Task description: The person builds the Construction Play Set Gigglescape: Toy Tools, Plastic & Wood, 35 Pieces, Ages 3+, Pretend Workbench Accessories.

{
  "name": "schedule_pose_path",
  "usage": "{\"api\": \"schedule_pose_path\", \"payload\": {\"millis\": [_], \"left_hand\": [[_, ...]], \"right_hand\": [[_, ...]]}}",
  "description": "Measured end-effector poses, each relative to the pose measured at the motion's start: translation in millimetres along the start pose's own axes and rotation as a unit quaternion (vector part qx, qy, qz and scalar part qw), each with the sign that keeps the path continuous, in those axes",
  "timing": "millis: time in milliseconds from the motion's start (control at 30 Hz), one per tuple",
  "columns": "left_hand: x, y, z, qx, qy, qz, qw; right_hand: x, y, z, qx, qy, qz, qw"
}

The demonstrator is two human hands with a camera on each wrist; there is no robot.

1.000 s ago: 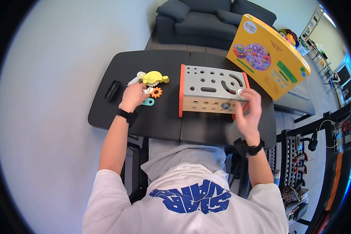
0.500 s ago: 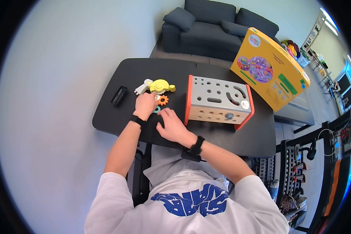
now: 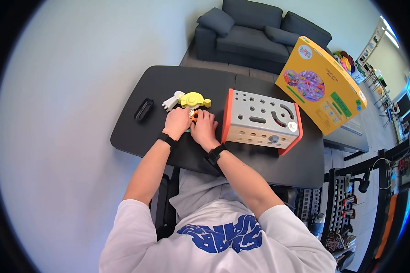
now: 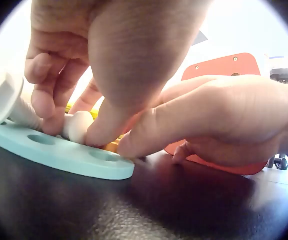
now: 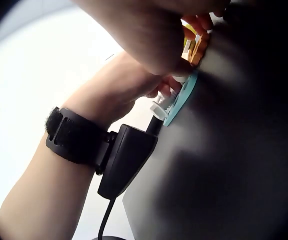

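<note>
So both hands are crowded together on the left half of the black surface (image 3: 278,170), over a little bunch of toy parts. The left hand (image 3: 177,123) has its fingers bent down and is pinching a small white round-ended piece (image 4: 80,126) between thumb and fingertips, right over a teal strip with holes (image 4: 59,155). A chunky white bolt (image 4: 6,97) is at one end of that strip, threads showing, but I can't tell if it goes through a hole.

The right hand (image 3: 204,129) is just beside it, thumb and curled fingers around an orange gear (image 3: 194,116), so the gear is mostly covered. The gap between thumb and fingers is small on both hands.

Just past the hands, toward the far edge, there's a yellow piece with a rounded body (image 3: 192,99) and a white pronged piece (image 3: 173,101) next to it. A black case (image 3: 144,109) lies near the left edge.

Over on the right half there's a toolbox (image 3: 259,107) with a grey holed top and red ends, a white disc (image 3: 292,126) at its near right top corner and a grey bolt head (image 3: 273,139) on the front. Big yellow carton (image 3: 323,84) leans by the far right corner, grey sofa (image 3: 250,41) beyond the far edge.
</note>
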State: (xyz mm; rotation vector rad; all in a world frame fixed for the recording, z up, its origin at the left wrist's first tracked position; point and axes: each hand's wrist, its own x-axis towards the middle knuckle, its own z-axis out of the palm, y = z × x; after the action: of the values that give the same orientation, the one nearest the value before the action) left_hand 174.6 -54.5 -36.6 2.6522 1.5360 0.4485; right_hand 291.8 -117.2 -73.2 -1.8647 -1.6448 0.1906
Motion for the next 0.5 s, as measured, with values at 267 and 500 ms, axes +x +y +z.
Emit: {"api": "schedule_pose_path", "payload": {"millis": [267, 500], "left_hand": [[-4.0, 5.3, -6.6, -0.005, 0.014, 0.019, 1.0], [-5.2, -2.0, -2.8, 0.013, 0.017, 0.046, 0.999]], "right_hand": [[-4.4, 1.4, -3.3, -0.018, 0.008, 0.01, 1.0], [-8.5, -0.3, -5.3, -0.05, 0.007, -0.011, 0.999]]}}
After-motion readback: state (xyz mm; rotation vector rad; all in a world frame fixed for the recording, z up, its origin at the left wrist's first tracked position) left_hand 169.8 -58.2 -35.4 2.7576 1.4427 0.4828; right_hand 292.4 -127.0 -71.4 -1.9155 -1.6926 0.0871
